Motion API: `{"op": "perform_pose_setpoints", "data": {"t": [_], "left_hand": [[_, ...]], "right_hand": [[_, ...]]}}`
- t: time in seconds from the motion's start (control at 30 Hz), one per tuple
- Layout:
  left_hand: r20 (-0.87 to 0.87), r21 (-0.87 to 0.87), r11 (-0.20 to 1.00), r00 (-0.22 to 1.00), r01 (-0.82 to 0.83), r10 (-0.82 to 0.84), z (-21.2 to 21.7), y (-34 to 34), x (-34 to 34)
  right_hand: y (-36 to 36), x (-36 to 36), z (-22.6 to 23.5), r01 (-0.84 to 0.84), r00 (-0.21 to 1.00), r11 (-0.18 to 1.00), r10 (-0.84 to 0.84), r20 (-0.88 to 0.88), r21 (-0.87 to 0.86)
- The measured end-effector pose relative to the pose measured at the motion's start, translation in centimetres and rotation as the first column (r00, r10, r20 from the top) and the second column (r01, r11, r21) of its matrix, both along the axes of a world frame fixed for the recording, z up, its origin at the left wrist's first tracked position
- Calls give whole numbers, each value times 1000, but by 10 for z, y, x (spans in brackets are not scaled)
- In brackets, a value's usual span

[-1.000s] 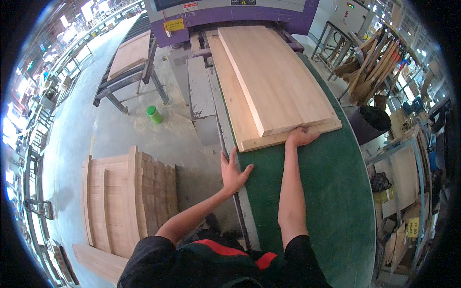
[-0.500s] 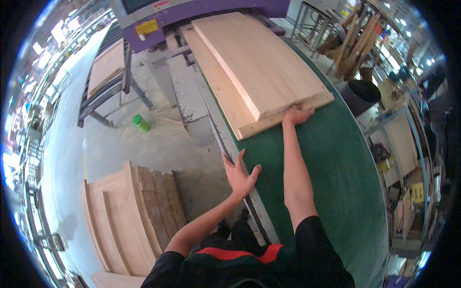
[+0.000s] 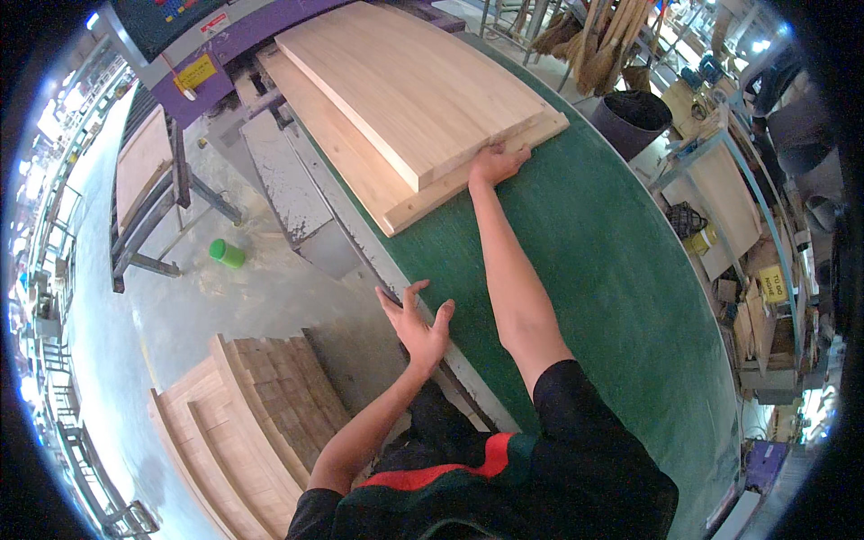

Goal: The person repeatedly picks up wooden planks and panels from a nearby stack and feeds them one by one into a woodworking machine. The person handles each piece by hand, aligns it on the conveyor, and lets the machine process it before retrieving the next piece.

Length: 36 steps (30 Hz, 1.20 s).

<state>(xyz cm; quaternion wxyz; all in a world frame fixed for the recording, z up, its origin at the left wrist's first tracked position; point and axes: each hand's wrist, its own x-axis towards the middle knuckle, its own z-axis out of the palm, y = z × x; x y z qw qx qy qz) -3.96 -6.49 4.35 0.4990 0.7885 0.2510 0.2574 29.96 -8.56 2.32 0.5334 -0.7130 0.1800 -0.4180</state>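
Touching a wooden panel [image 3: 405, 90], grip unclear: the right hand [image 3: 497, 167]. The panel lies on a board [image 3: 346, 148] toward the green belt's far end [image 3: 594, 252]; the left hand [image 3: 420, 331] spreads wide near its left edge.

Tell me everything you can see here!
Belt: one, green, right
Lower board: one, pale, on belt
Thick panel: one, pale, on lower board
Machine: one, purple, top
Woodpile: one, tan, lower left
Container: one, green, floor
Table: one, dark, left
Thin panel: one, tan, on table
Brooms: several, brown, upper right
Bin: one, dark, near brooms
Rack: one, bluish, right
Shirt: one, mostly black, bottom
Left hand: one, bare, at belt's edge
Right hand: one, bare, on lower board's end
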Motion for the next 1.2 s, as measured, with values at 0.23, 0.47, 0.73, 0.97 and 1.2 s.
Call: {"op": "perform_pose_setpoints", "data": {"t": [0.23, 0.47, 0.73, 0.97, 1.2], "left_hand": [[76, -79, 996, 996, -36, 42, 0, 1, 0], [112, -177, 981, 989, -80, 101, -10, 8, -2], [154, -179, 979, 980, -100, 129, -11, 7, 0], [115, -160, 980, 984, -117, 136, -11, 8, -1], [102, -155, 980, 984, -129, 145, -9, 9, 0]], "right_hand": [[18, 7, 4, -41, 999, 998, 41, -3, 53], [35, 17, 11, -67, 993, 997, 71, -92, 44], [44, 45, -4, -8, 998, 999, 6, -59, -34], [62, 50, 3, -49, 996, 999, 48, -73, -8], [80, 56, 10, -82, 995, 993, 86, -48, 79]]}}
